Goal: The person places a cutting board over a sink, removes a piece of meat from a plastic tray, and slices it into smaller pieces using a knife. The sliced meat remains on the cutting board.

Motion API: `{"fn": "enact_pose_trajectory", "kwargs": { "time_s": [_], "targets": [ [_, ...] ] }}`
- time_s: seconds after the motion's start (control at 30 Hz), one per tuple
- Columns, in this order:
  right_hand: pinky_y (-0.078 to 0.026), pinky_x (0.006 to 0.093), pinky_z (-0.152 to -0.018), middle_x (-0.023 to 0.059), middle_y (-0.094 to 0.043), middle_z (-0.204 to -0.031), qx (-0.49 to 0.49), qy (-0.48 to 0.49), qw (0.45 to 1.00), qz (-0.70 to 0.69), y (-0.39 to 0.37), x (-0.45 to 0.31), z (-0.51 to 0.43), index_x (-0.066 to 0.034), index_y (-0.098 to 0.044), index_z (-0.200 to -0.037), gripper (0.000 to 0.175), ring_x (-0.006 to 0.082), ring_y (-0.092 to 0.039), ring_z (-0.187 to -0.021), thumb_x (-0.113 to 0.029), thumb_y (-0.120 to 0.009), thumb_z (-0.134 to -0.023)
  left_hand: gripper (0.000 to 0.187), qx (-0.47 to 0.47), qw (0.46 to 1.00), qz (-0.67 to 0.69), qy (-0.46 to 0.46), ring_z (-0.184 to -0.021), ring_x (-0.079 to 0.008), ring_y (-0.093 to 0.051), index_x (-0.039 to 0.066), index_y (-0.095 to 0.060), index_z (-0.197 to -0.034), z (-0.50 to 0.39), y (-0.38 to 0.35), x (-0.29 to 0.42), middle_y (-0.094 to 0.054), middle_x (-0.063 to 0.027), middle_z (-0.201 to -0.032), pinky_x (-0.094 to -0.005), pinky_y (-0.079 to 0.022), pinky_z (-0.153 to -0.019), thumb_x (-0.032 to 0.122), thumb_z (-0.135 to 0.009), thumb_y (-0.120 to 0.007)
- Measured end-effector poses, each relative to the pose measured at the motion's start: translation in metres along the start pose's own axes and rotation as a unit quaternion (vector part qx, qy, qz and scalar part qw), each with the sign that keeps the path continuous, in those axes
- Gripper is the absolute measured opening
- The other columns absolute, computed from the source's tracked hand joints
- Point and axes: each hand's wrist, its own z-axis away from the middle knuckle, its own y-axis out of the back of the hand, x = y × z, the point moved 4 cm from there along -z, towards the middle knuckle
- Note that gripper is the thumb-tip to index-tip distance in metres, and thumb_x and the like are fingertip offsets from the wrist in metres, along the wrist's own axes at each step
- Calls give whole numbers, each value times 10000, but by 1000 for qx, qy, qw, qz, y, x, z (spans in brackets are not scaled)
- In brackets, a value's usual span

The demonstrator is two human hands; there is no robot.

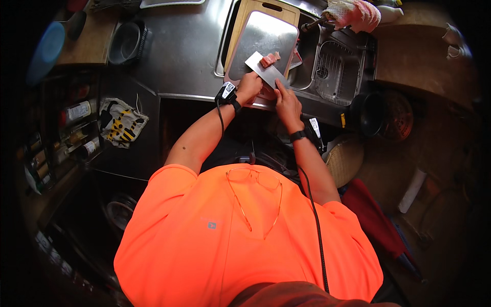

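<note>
My right hand [288, 105] grips a broad-bladed kitchen knife [268, 73], its index finger laid along the blade; the handle is hidden in the hand. A small piece of raw, pink-and-white meat [269, 60] lies at the blade's far side, over a grey cutting board with a pale rim [264, 34]. My left hand [249, 88] is curled by the board's near left edge, close to the blade; whether it holds anything is not clear. Something reddish shows between the hands, partly hidden. Beneath the grey board is a wooden board [289, 11].
The boards lie over a steel sink [307, 76]; a wire rack [339, 69] sits in the basin at right. A faucet [312, 25] and a pink-and-white cloth [355, 15] are beyond. A dark plastic basin [126, 42] stands at left on the counter, a printed cloth bag [122, 122] lower left.
</note>
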Motion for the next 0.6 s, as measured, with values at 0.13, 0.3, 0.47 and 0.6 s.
{"fn": "enact_pose_trajectory", "kwargs": {
  "time_s": [0.13,0.3,0.47,0.6],
  "targets": [
    [-569,525,-852,179,-715,-1140,2,22,1000,-5,-8,-9,-26,-370,-609,-1560,445,417,-716,-1045,-387,-600,-1115,242,0,998,52,19,-592,-122,-633,-1,-729,-1060,1,-1,1,-686,-32,-751,-309,-536,-530,153,-1111,-550],
    [-567,552,-828,189,-725,-1069,-26,54,998,-10,-13,-17,-60,-358,-607,-1559,461,440,-723,-989,-388,-612,-1099,284,-2,994,105,32,-572,-109,-589,10,-705,-1030,6,0,8,-648,-16,-734,-304,-515,-523,209,-1151,-542],
    [-574,557,-836,197,-753,-1101,-51,80,995,-14,-9,-26,-82,-362,-602,-1560,477,448,-734,-1008,-458,-597,-1093,292,-3,990,137,44,-555,-111,-578,9,-685,-1039,5,4,15,-629,-20,-725,-306,-484,-505,232,-1158,-539],
    [-587,517,-910,215,-761,-1216,-87,56,994,-42,-10,-25,-99,-373,-625,-1541,467,450,-735,-1102,-509,-585,-1096,291,6,987,156,50,-544,-118,-570,1,-684,-1061,4,5,13,-621,-22,-724,-305,-473,-501,231,-1160,-534]
  ]
}}
